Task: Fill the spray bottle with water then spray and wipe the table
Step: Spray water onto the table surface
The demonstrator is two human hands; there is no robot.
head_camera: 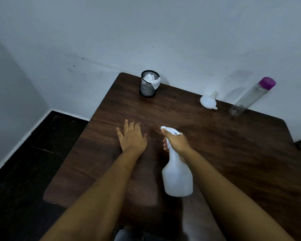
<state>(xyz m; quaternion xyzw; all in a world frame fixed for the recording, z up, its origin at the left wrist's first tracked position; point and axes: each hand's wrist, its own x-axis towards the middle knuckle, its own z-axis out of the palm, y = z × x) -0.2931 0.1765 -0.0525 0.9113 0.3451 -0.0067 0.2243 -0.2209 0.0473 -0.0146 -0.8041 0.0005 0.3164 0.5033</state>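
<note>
My right hand [176,142] grips the neck and trigger of a white spray bottle [178,174], held above the dark wooden table [224,153] with its nozzle pointing away from me. My left hand [132,136] lies flat on the table, fingers spread, just left of the bottle's nozzle. At the table's far left corner a black mesh cup [149,85] holds a white cloth [154,80]. A white funnel [208,100] lies on its side near the far edge. A clear, seemingly empty bottle with a purple cap [250,97] stands at the far right.
Pale walls close the table's far side. To the left the dark floor [33,162] runs along a white skirting board. A dark cable shows at the right edge past the table corner.
</note>
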